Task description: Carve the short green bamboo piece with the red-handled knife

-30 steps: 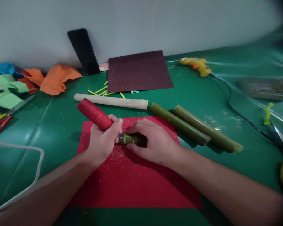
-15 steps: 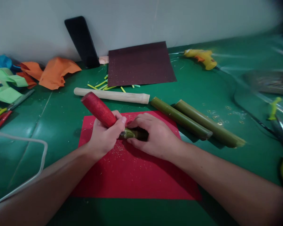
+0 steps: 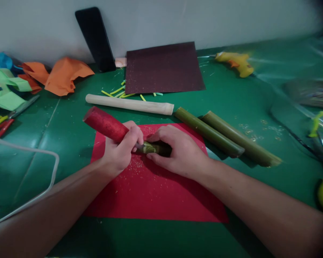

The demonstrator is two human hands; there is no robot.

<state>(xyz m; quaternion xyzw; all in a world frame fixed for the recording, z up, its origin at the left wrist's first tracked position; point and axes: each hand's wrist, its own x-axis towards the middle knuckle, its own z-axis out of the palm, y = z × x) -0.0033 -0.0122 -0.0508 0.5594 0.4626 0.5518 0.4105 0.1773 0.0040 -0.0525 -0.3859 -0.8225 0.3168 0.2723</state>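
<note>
My left hand (image 3: 121, 149) is closed around a carving tool with a thick red wooden handle (image 3: 105, 123). Its short metal tip meets the green bamboo piece (image 3: 152, 147), where pale carved lines show on the skin. Thumb and fingers of my right hand (image 3: 181, 149) clasp that bamboo from its right end, hiding part of it. Under both hands lies a red sheet of paper (image 3: 161, 204), strewn with fine shavings.
Behind the hands lie a pale peeled stick (image 3: 129, 104) and two green bamboo tubes (image 3: 210, 132), (image 3: 242, 139). Farther back are a dark brown sheet (image 3: 164, 70), a leaning phone (image 3: 95, 39) and a yellow glue gun (image 3: 235, 62). Orange paper (image 3: 66, 75) and scissors (image 3: 5, 122) sit left.
The red handle has tilted lower and leftward in my left hand, its tip still at the bamboo. My right hand keeps its grip. The whole view has shifted slightly.
</note>
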